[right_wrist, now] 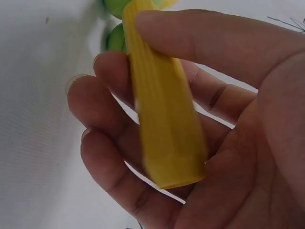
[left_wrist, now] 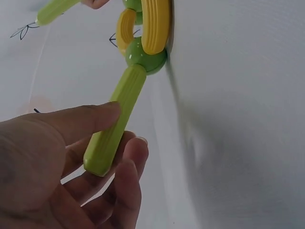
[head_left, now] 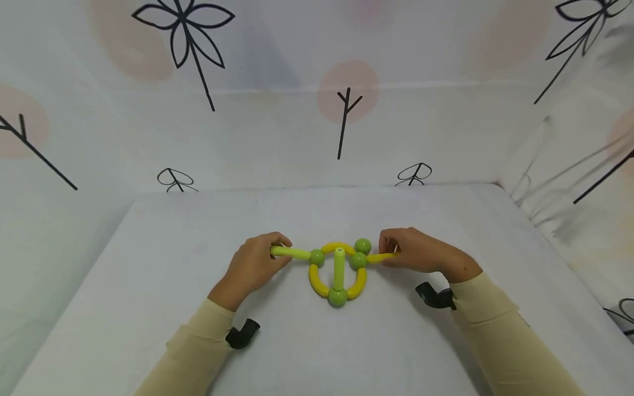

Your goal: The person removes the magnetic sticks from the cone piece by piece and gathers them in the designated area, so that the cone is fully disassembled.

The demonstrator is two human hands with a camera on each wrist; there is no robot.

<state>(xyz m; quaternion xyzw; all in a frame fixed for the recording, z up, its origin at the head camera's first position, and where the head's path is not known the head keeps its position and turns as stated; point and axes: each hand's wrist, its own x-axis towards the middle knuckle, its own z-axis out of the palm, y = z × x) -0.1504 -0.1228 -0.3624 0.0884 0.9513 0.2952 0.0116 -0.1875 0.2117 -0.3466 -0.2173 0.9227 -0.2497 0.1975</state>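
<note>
A ring of curved yellow rods (head_left: 317, 280) joined by green balls (head_left: 338, 297) is in the middle of the head view, over the white table. From its front ball a light green rod (head_left: 339, 269) stands up. My left hand (head_left: 253, 263) pinches the light green rod (left_wrist: 116, 119) that sticks out from the ring's left ball, thumb on one side and fingers behind. On the other side my right hand (head_left: 418, 250) pinches a straight yellow rod (right_wrist: 164, 109) fixed to the right ball. One more green ball (head_left: 363, 246) sits beside that right ball.
The white table (head_left: 317, 352) reaches back to a pale cloth wall (head_left: 277, 137) printed with black plant drawings. A black curved piece (head_left: 242, 334) shows at the left sleeve, and a similar black piece (head_left: 435, 296) is at the right wrist.
</note>
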